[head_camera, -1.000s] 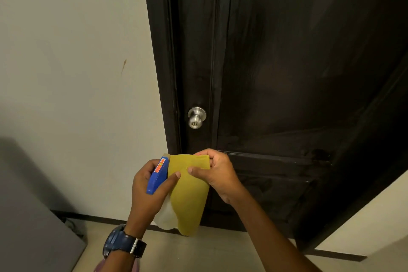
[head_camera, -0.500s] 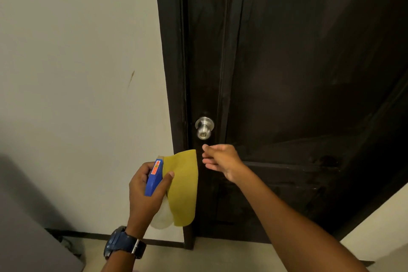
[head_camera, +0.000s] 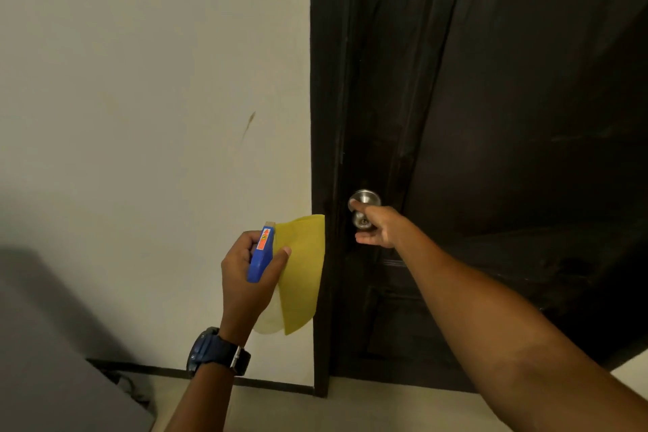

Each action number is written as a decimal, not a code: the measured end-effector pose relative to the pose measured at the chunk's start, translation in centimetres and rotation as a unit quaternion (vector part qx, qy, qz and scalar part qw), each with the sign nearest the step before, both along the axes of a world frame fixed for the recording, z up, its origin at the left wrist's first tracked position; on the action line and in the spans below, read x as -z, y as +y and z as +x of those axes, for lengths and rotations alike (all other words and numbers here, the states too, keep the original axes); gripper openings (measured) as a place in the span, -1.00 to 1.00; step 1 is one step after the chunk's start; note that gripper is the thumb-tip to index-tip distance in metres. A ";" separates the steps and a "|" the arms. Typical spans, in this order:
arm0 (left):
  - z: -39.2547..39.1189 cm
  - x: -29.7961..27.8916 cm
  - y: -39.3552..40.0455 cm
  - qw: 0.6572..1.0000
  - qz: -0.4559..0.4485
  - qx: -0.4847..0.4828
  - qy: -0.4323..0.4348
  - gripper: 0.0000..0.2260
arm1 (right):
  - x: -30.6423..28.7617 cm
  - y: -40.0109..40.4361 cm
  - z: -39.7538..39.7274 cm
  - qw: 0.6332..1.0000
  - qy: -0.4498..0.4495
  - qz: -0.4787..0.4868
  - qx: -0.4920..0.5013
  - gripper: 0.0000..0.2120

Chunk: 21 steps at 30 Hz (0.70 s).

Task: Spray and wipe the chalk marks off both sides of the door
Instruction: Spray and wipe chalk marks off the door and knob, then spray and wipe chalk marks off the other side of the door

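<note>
A dark brown panelled door (head_camera: pixel 508 116) fills the right half of the view, closed in its dark frame (head_camera: pixel 322 116). No chalk marks show on it. My left hand (head_camera: pixel 245 277) grips a spray bottle with a blue head (head_camera: pixel 261 256) and pins a yellow cloth (head_camera: pixel 303 273) against it; the cloth hangs down beside the frame. My right hand (head_camera: pixel 380 226) reaches to the silver door knob (head_camera: pixel 364 202), thumb on top and fingers under it, partly covering the knob.
A pale wall (head_camera: pixel 140 98) with a small brown streak (head_camera: pixel 249 121) lies left of the door. A grey slab-like object (head_camera: pixel 52 344) stands at the lower left. Dark skirting (head_camera: pixel 157 370) runs along the tiled floor (head_camera: pixel 350 410).
My right hand let go of the yellow cloth, rose and reached the door knob. The left hand kept the bottle and cloth. The view shifted so the door sits further right.
</note>
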<state>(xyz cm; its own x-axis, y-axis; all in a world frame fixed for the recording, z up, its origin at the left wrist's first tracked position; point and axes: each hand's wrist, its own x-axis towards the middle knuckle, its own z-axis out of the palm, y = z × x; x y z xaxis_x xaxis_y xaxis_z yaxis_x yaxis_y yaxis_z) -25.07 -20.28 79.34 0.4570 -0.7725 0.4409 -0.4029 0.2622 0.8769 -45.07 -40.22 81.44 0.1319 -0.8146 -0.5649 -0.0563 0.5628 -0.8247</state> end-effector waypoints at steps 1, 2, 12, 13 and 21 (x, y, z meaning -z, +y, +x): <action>0.3 -0.3 -0.4 1.000 -0.004 -0.002 -0.001 -0.74 | 0.1 -0.3 0.2 1.000 -0.011 0.009 0.004 -0.22; 0.4 -0.5 -0.7 1.000 -0.007 -0.004 -0.001 -0.74 | 0.2 -0.5 0.4 1.000 -0.022 0.017 0.009 -0.23; 1.3 -0.8 -1.0 1.000 -0.003 -0.016 -0.015 -0.71 | -0.3 -0.1 3.0 0.851 0.485 -0.189 -0.072 -0.47; 1.3 -0.7 -0.9 1.000 -0.004 -0.016 -0.016 -0.71 | -0.4 0.1 3.3 0.819 0.527 -0.212 -0.080 -0.50; -0.8 -1.0 -1.7 0.999 -0.012 0.029 -0.019 -0.63 | 0.3 0.4 -0.7 0.784 0.548 -0.259 -0.135 -0.29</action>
